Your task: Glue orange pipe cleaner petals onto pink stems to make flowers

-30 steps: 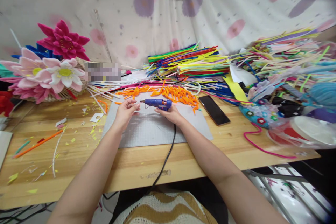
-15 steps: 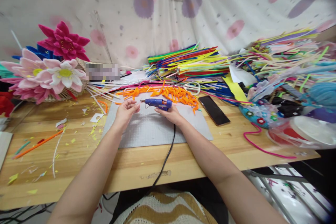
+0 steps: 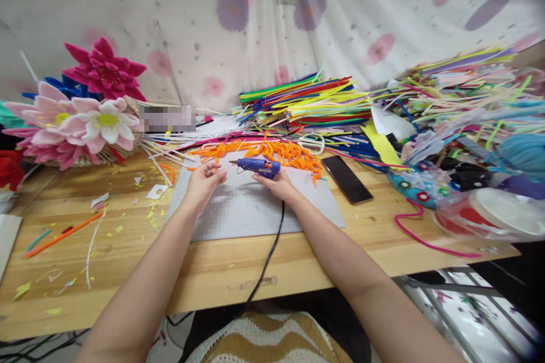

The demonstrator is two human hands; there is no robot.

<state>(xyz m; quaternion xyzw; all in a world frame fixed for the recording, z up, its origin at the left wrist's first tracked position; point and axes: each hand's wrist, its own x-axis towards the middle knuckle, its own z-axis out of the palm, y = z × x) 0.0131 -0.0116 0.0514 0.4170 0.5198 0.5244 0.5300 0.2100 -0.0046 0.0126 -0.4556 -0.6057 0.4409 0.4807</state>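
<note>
My right hand [image 3: 279, 184] is wrapped round a blue glue gun [image 3: 260, 167], whose nozzle points left and whose black cord runs down over the table edge. Left of the nozzle, with a small gap between, my left hand [image 3: 206, 181] has its fingers bent and pressed together; anything between them is too small to make out. Both hands are over a grey cutting mat [image 3: 251, 215]. Orange fuzzy pieces [image 3: 293, 156] lie in a heap along the mat's back edge, behind the glue gun.
A black phone [image 3: 348, 179] lies right of the mat. Bundles of coloured pipe cleaners [image 3: 315, 102] are piled behind. Fuzzy flowers [image 3: 106, 119] stand at the back left, near scattered scraps. A white-lidded tub [image 3: 498, 212] is at the right, beside a pink stem [image 3: 419, 241].
The glue gun has shifted very slightly to the right with my right hand. My left hand looks unchanged.
</note>
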